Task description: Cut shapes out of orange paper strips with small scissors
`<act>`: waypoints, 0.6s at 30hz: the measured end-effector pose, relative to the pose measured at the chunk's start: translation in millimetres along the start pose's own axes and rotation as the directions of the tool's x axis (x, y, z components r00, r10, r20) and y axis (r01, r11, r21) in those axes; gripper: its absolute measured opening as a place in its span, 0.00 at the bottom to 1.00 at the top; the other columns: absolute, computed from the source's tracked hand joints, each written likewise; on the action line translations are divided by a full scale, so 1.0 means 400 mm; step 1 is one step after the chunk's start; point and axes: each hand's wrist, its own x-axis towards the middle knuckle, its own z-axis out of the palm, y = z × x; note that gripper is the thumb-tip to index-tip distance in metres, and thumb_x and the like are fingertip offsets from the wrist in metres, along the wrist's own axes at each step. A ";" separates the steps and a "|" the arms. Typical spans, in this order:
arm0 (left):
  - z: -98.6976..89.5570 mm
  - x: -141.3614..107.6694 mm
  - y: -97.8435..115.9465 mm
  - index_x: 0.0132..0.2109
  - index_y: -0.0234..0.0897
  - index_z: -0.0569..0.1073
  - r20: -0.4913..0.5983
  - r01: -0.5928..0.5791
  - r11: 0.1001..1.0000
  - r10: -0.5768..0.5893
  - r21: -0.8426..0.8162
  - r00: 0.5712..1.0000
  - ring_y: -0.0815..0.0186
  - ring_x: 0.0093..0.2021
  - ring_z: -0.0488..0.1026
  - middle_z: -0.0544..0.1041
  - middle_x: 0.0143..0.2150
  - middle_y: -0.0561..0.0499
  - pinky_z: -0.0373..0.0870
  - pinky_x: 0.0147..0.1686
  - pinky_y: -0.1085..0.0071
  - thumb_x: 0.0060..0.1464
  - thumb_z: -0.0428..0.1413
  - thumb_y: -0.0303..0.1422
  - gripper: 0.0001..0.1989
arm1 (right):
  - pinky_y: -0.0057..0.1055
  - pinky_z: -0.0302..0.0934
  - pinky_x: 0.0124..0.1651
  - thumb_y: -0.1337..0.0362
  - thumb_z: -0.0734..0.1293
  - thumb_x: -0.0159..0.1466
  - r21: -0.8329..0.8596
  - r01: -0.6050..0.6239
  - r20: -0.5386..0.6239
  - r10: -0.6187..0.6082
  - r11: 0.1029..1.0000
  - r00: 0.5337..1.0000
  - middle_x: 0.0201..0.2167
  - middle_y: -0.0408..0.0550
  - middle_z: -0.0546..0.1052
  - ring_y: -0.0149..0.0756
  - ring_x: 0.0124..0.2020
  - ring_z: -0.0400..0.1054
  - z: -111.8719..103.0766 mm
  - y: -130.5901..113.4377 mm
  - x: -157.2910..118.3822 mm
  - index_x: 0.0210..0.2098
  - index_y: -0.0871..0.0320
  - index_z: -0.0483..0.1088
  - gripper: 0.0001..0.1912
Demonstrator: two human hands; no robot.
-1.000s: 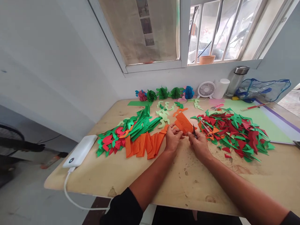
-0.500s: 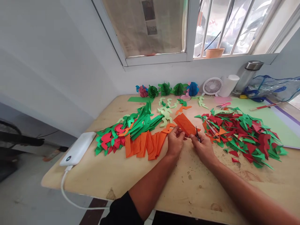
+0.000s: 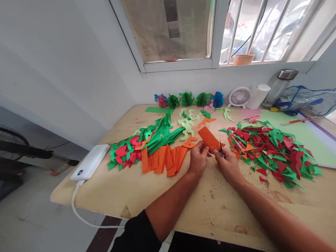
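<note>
Orange paper (image 3: 208, 136): 1 piece in left hand (image 3: 198, 157) | scissors (image 3: 221, 149): 1 in right hand (image 3: 228, 165) | honeycomb figures (image 3: 186, 99): 5

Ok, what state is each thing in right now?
Orange paper: in left hand
Scissors: in right hand, blades at paper's end, opening unclear
Orange strips: fanned, overlapping
Scraps: heaped loose
Power bank: cable plugged in
Fan: upright, spin unclear
Bottle: lid on
Paper balls: fanned open
</note>
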 end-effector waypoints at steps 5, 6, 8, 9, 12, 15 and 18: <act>0.002 -0.003 0.003 0.33 0.35 0.72 0.000 0.000 1.000 0.000 0.007 1.000 0.71 0.26 0.69 0.75 0.28 0.52 0.66 0.28 0.74 0.45 0.54 0.28 0.05 | 0.27 0.49 0.24 0.53 0.62 0.57 0.005 -0.015 -0.003 0.015 1.000 1.000 0.17 0.39 0.60 0.29 0.21 0.51 -0.002 -0.002 0.000 0.22 0.58 0.65 0.16; 0.003 -0.003 0.003 0.32 0.35 0.72 -0.002 -0.003 1.000 0.003 0.007 1.000 0.71 0.26 0.69 0.74 0.28 0.52 0.66 0.28 0.74 0.45 0.54 0.28 0.05 | 0.27 0.48 0.24 0.53 0.62 0.57 0.003 -0.019 -0.002 0.019 1.000 1.000 0.17 0.39 0.60 0.29 0.20 0.51 -0.002 -0.004 0.001 0.22 0.58 0.66 0.16; 0.002 -0.004 0.002 0.33 0.35 0.72 -0.004 -0.008 1.000 0.008 0.001 1.000 0.71 0.26 0.69 0.74 0.28 0.52 0.66 0.29 0.74 0.45 0.55 0.29 0.05 | 0.28 0.47 0.23 0.52 0.62 0.57 0.000 -0.026 0.003 0.026 1.000 1.000 0.17 0.39 0.59 0.29 0.20 0.50 -0.002 -0.007 0.001 0.23 0.59 0.67 0.16; 0.002 -0.005 0.002 0.33 0.35 0.72 -0.004 -0.010 1.000 0.010 -0.004 1.000 0.71 0.27 0.69 0.74 0.29 0.51 0.66 0.29 0.74 0.44 0.55 0.29 0.06 | 0.28 0.47 0.23 0.52 0.62 0.57 0.001 -0.029 0.005 0.029 1.000 1.000 0.16 0.38 0.59 0.29 0.19 0.49 -0.002 -0.008 0.001 0.24 0.59 0.67 0.16; 0.001 -0.007 0.003 0.34 0.35 0.73 -0.004 -0.015 1.000 0.014 -0.018 1.000 0.71 0.27 0.70 0.75 0.30 0.51 0.66 0.29 0.74 0.44 0.54 0.29 0.07 | 0.27 0.46 0.22 0.51 0.62 0.57 0.008 -0.028 0.004 0.028 1.000 1.000 0.16 0.38 0.58 0.28 0.19 0.49 -0.001 -0.006 0.000 0.24 0.59 0.67 0.16; 0.003 -0.010 0.006 0.34 0.35 0.72 -0.004 -0.020 1.000 0.020 -0.017 1.000 0.71 0.27 0.70 0.75 0.30 0.51 0.67 0.29 0.74 0.45 0.54 0.30 0.06 | 0.27 0.46 0.22 0.51 0.62 0.57 0.010 -0.026 -0.010 0.027 1.000 1.000 0.16 0.38 0.58 0.28 0.20 0.49 0.001 0.000 0.000 0.23 0.58 0.65 0.17; 0.005 -0.012 0.008 0.31 0.34 0.72 -0.020 -0.032 0.999 0.032 0.002 0.999 0.72 0.26 0.69 0.75 0.28 0.51 0.67 0.29 0.74 0.46 0.56 0.32 0.05 | 0.26 0.46 0.21 0.51 0.62 0.57 0.002 -0.021 -0.019 0.021 1.000 1.000 0.15 0.38 0.57 0.28 0.20 0.49 0.001 0.003 0.000 0.22 0.58 0.63 0.18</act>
